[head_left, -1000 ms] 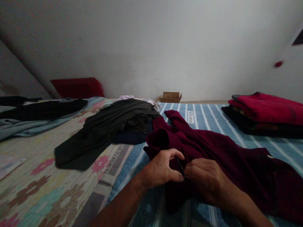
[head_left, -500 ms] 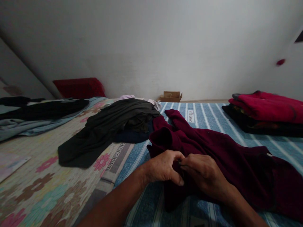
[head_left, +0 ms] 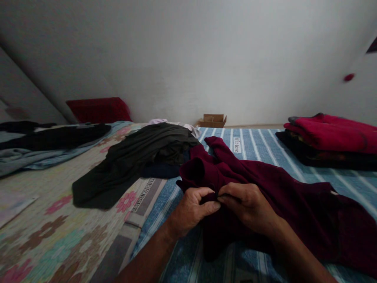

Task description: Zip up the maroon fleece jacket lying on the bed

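A maroon long garment (head_left: pixel 273 181) with a stand-up collar lies spread over the striped cloth, its collar opening toward the left. My left hand (head_left: pixel 193 210) pinches the garment's edge just below the collar between thumb and finger. Right beside it, my right hand (head_left: pixel 251 206) is closed on the same edge, so the fingertips of both hands nearly meet. A small dark bit shows between them, too small to make out as a button or a zip. The garment's lower part runs off to the right, under my right forearm.
A dark green garment (head_left: pixel 141 157) lies heaped to the left on the flowered sheet (head_left: pixel 88 228). Folded red and black clothes (head_left: pixel 332 135) are stacked at the right on the blue striped cloth (head_left: pixel 256 143). More clothes (head_left: pixel 55 137) lie far left; a cardboard box (head_left: pixel 212 121) stands behind.
Both hands have shifted slightly left and up toward the collar, drawing the edge along. My left thumb and finger have closed from a wider spread, and the collar has moved a little left.
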A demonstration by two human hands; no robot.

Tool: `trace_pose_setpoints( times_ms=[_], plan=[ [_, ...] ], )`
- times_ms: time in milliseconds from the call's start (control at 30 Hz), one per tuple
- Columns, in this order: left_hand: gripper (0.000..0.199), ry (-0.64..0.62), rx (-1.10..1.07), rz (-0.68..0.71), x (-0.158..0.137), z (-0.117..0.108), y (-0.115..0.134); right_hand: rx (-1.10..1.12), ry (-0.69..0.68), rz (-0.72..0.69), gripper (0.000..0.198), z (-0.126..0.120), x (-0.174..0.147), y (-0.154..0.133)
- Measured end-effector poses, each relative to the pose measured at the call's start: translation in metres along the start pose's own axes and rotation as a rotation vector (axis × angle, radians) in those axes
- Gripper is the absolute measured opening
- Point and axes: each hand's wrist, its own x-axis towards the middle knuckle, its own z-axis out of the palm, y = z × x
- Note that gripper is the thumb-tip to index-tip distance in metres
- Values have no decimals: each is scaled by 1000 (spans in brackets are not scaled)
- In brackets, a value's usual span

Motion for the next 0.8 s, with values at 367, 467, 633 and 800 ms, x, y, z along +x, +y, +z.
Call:
trace_pose_setpoints(
  times_ms=[367,467,633,800],
  plan=[
    [17,111,-266,117,-39,-23,-37,119,-179,-231,29,33,57,6],
    [16,100,-200,165,-45,-26,-35,-114,-277,-315,35,45,71,17],
    [17,189,-237,170,-50,-26,-31,-429,-501,-340,43,41,83,29],
    [19,251,-241,102,-51,-28,-31,-497,-560,-224,33,29,76,29]
  ],
)
